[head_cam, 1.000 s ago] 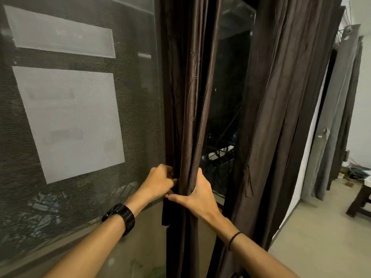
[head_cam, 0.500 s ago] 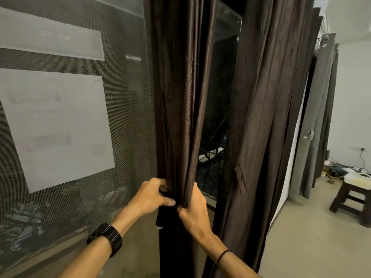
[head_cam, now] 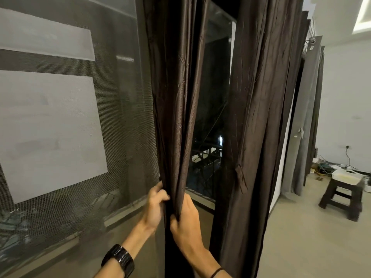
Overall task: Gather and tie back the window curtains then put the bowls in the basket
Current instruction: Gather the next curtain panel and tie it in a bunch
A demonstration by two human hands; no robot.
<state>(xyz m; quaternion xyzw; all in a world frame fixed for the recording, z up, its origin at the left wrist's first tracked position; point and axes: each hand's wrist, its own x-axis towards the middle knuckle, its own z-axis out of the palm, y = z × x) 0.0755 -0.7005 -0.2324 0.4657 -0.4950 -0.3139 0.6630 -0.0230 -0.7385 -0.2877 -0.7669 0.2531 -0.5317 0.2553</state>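
Brown, satin-sheened curtain, drawn into a narrow bundle of vertical folds, hangs between a mesh screen on its left and the dark window pane on its right. The left hand curls its fingers round the bundle's left edge. The right hand clasps the folds from the right, thumb side up, and the two hands meet at about sill height. Gathering of this panel appears complete. No tie can be made out round it, so the fastening is judged to be in hand and not finished. A second curtain of the same cloth hangs loose just right of the pane, and grey curtains farther along the wall also hang straight. These are left to do if they belong to the task. Neither bowls nor basket is in view, so that half of the task shows no sign of being begun. A dark stool carrying a pale tray stands well apart on the floor at right. As for writing, a small pale strip on the screen is too blurred to read. The large pale rectangles behind the mesh show no legible text, and the black watch on the left wrist shows no brand.
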